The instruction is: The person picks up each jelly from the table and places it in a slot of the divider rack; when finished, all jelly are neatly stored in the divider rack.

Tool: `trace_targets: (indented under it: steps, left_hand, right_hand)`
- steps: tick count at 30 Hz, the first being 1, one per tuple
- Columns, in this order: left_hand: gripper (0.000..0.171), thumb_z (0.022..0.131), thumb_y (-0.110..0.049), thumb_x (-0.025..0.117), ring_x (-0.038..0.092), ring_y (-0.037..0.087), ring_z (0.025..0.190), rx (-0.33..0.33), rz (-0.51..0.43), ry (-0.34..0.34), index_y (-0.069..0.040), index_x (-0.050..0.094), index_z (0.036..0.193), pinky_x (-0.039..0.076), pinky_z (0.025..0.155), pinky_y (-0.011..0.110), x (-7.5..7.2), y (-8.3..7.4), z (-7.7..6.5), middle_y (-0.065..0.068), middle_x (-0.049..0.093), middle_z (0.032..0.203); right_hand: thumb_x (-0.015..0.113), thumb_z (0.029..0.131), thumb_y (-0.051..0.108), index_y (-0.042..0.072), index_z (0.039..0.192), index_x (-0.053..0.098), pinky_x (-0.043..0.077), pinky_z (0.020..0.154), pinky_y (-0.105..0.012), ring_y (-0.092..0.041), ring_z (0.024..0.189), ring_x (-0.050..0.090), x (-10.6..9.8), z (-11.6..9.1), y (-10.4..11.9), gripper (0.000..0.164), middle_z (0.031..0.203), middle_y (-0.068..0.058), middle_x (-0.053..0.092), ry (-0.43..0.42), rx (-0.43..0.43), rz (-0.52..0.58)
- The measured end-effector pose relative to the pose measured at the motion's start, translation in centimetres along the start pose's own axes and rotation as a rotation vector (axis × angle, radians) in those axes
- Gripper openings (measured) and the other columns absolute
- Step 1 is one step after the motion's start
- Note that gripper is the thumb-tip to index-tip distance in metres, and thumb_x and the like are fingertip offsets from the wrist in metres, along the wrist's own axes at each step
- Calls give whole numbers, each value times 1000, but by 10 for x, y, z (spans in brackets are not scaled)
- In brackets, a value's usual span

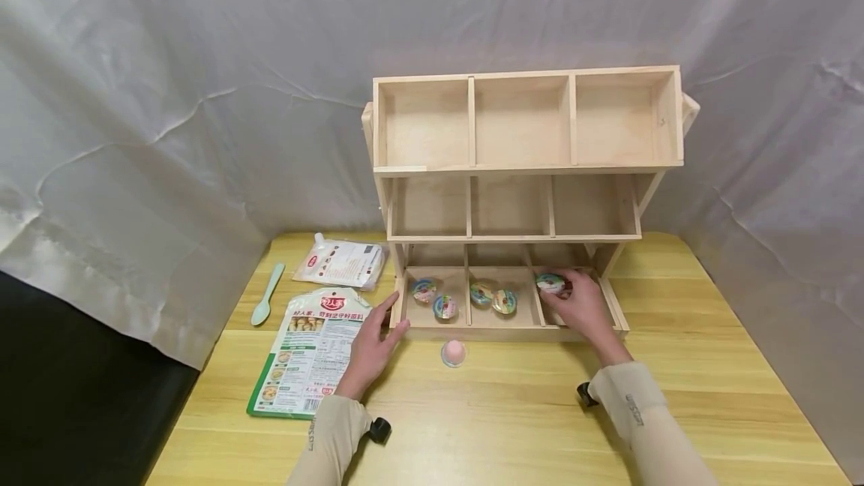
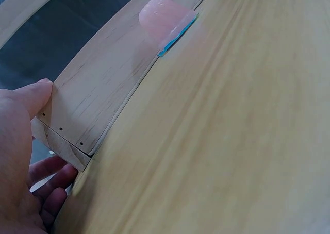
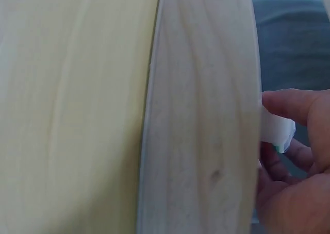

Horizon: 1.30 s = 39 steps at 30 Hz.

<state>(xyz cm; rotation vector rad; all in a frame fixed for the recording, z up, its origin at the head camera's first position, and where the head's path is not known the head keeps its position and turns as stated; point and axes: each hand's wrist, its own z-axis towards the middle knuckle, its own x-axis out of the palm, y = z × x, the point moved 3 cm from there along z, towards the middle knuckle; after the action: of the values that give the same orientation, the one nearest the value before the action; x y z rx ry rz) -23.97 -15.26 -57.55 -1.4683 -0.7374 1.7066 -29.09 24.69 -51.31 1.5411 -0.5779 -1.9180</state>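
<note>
If your right hand (image 1: 582,306) slackens its fingers' pinch on the round white plastic cup (image 1: 549,283), it could tip. Your left hand (image 1: 370,347) clasps the pale wooden rack (image 1: 513,237); pulling could shift it.

Blue-edged pink cup (image 1: 454,352), multicoloured patterned lids (image 1: 445,307), pale beige rack (image 1: 520,122), yellow streaked tabletop (image 1: 499,418)

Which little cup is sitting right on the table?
The pink cup on the table, just in front of the bottom tier of the wooden shelf. Four others sit in that tier's left and middle compartments; the right hand holds another.
</note>
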Motion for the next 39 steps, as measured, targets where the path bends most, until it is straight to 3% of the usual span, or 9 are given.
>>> trace_targets:
  steps: [4,9,21,30,39]
  left_hand:
    - [65,101,-43,65,51,36,140,-2,-5,0,-27,41,160,38,117,60,0,0,0,13,50,156]
    - [65,101,-42,65,52,36,138,2,-7,-4,-26,42,159,39,116,59,0,-1,0,14,51,155]
    - [65,101,-43,66,51,36,139,-3,-3,-3,-27,42,159,39,116,59,0,-1,-1,14,51,155]
    - [65,101,-41,67,57,34,132,-9,-11,-8,-27,42,159,42,113,58,0,0,0,14,54,151]
    - [64,101,-41,67,61,31,125,-6,-24,-8,-28,43,159,46,108,54,1,1,0,13,58,146]
  right_hand:
    - [79,89,13,1,129,68,54,88,-57,-44,105,64,3,3,-8,44,122,-30,64,6,6,-6]
    - [78,90,10,0,130,65,52,94,-62,-48,111,62,7,7,-14,43,125,-31,63,29,20,-2]
    - [80,85,1,-3,125,65,50,98,-64,-48,110,63,13,12,-23,43,119,-31,65,14,-2,-3]
    - [81,82,0,-3,122,66,50,95,-64,-50,109,63,13,13,-23,43,118,-33,65,-6,15,-10]
    - [81,82,3,-3,123,65,50,97,-63,-50,110,63,13,13,-24,45,120,-32,66,30,58,-30]
